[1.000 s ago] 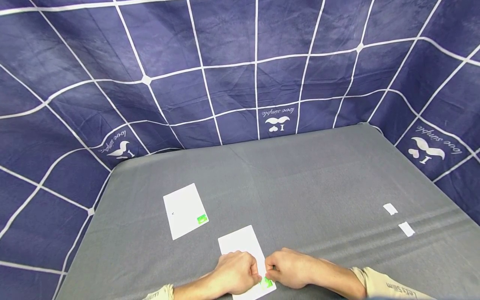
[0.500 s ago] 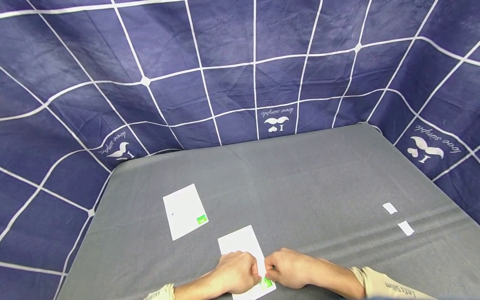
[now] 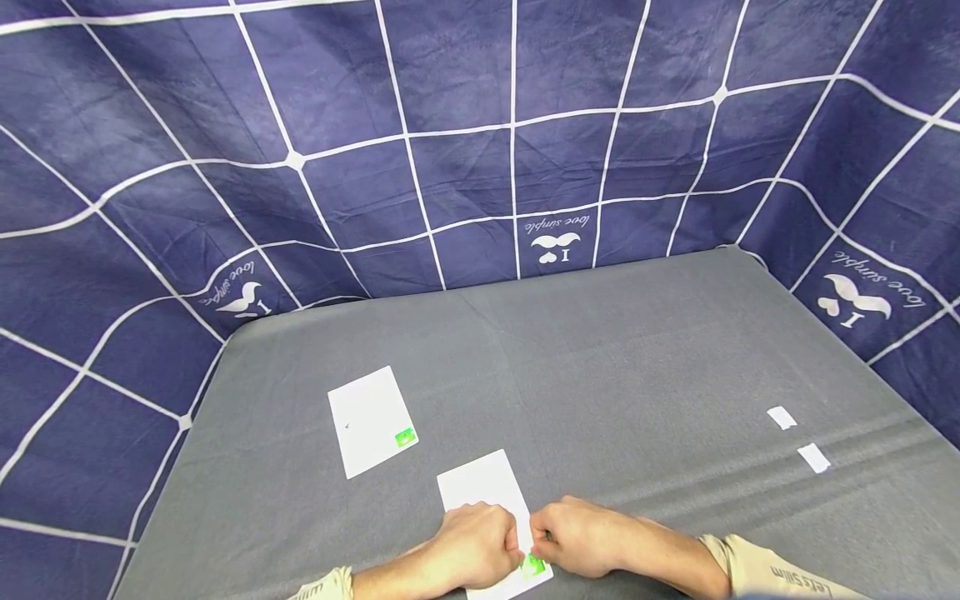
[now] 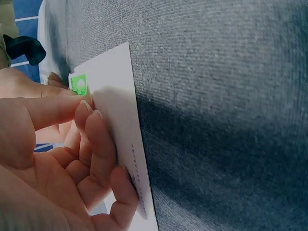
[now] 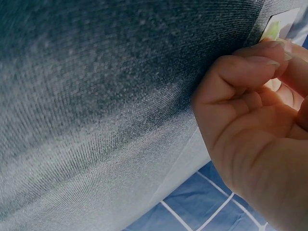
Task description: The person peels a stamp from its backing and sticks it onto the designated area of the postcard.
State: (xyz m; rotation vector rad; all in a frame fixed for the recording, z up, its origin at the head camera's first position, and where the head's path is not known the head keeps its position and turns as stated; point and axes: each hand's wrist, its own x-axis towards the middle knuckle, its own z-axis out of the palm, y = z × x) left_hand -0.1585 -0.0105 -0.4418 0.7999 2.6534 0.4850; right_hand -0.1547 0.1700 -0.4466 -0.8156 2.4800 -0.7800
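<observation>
A white card (image 3: 480,483) lies on the grey cloth at the front edge, with a small green stamp (image 3: 534,567) at its near right corner. My left hand (image 3: 480,546) rests over the card and pinches the stamp's edge between thumb and forefinger, the other fingers curled against the card. From the right, my right hand (image 3: 581,536) meets it with curled fingers, its tips pinching at the same stamp. Up close in the left wrist view the stamp (image 4: 79,84) shows a pale motif, and fine print runs along the card (image 4: 120,72). Fingers hide part of the stamp.
Another white card (image 3: 369,421) with a green stamp (image 3: 405,437) lies farther back on the left. Two small white slips (image 3: 782,417) sit at the right on the grey cloth (image 3: 600,358). A blue checked curtain (image 3: 457,167) hangs around the back and sides.
</observation>
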